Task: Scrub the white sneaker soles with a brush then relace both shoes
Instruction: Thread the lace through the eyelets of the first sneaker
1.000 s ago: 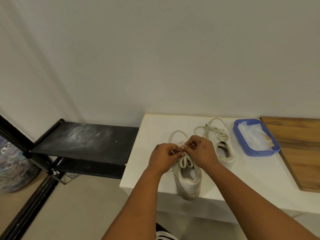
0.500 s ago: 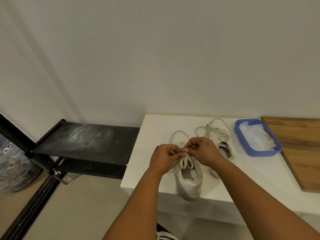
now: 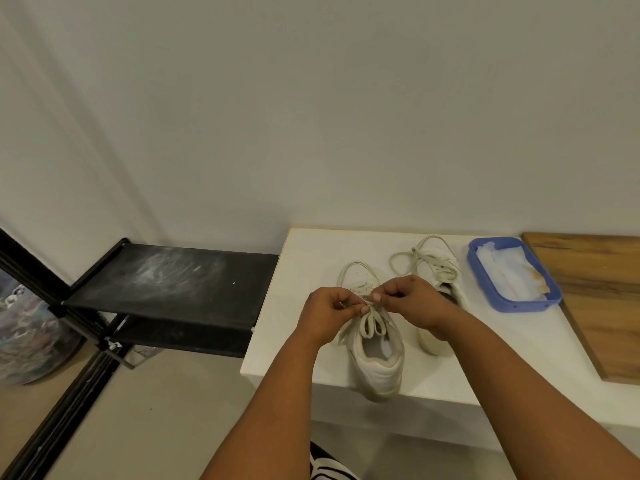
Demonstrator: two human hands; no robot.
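Observation:
Two white sneakers stand on the white table (image 3: 519,368). The near sneaker (image 3: 375,358) points away from me, its heel at the table's front edge. My left hand (image 3: 325,311) and my right hand (image 3: 412,299) meet over its tongue, and each pinches part of its cream lace (image 3: 372,323), whose loops hang toward the shoe's opening. The far sneaker (image 3: 440,271) lies behind my right hand, partly hidden, with its loose lace (image 3: 408,261) spread on the table. No brush is in view.
A blue plastic tray (image 3: 485,282) holding white cloth or paper stands right of the shoes. A wooden board (image 3: 602,292) lies at the table's right end. A black two-tier shoe rack (image 3: 166,282) stands left of the table, against the wall.
Both hands stay on the near sneaker's lace with only small finger movements. The head view has shifted slightly.

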